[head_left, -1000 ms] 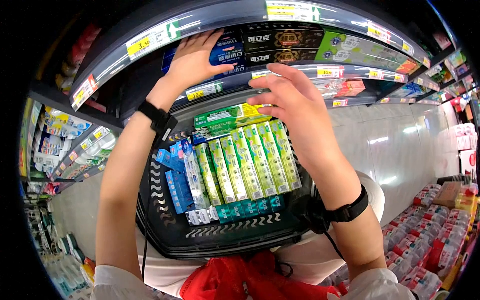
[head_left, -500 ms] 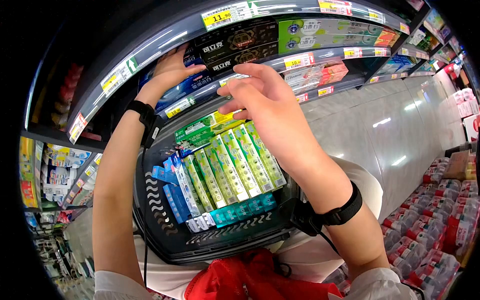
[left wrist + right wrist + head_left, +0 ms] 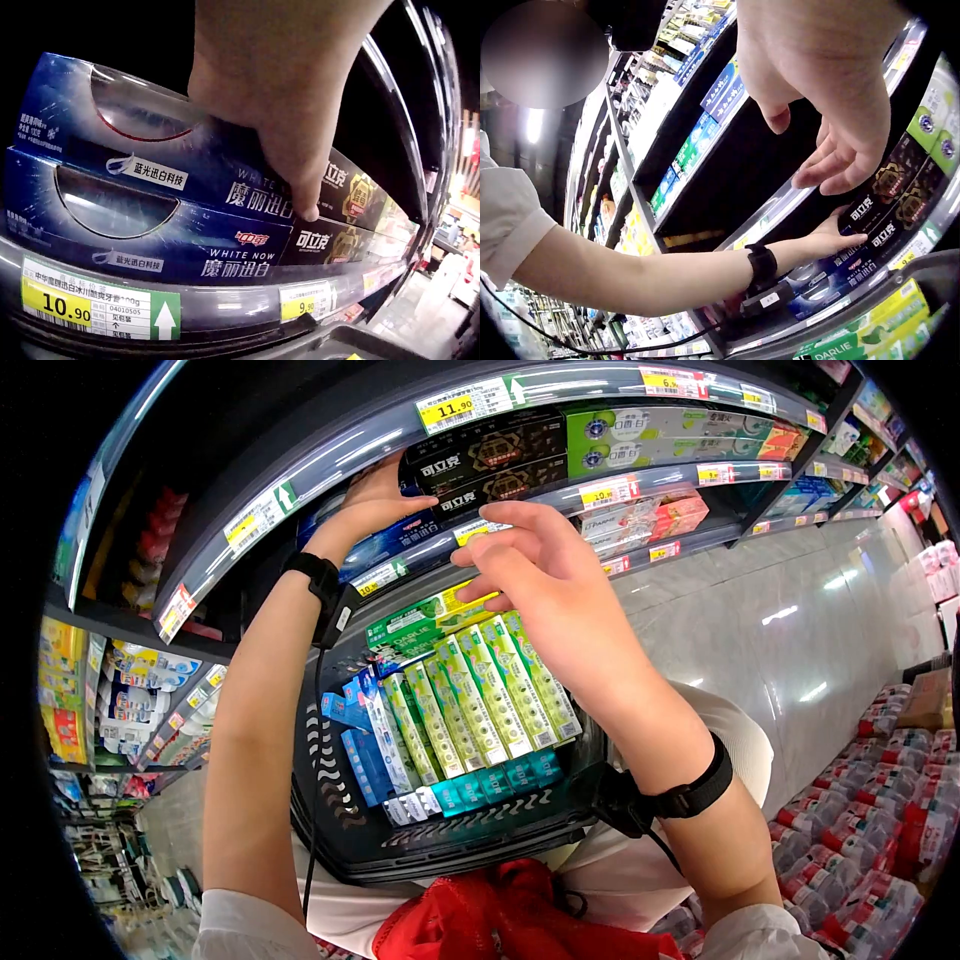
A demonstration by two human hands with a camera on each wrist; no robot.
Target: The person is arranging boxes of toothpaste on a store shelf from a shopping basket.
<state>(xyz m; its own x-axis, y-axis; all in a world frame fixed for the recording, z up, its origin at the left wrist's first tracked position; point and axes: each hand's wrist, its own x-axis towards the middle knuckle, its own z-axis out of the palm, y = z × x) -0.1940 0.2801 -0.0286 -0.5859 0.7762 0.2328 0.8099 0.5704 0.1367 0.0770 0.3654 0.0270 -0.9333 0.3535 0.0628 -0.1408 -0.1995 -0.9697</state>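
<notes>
Two blue toothpaste boxes lie stacked on the shelf, the upper box over the lower box. My left hand reaches over the right end of this stack. Its thumb extends down at the upper box's front, while the other fingers are mostly hidden behind; I cannot tell whether they grip it. Black toothpaste boxes stand stacked just right of that hand. My right hand hovers above the basket's far side, fingers loosely bent and nothing in them.
Below the hands, a black basket holds several green-and-white boxes, a green-yellow Darlie box, teal boxes and blue boxes. A shelf edge with price tags runs above the left hand. Wrapped bottle packs stand at right.
My left hand has gone deeper behind the shelf edge, its fingers now less visible. The right hand has shifted left and slightly down. The view has turned, bringing the black boxes nearer the middle.
</notes>
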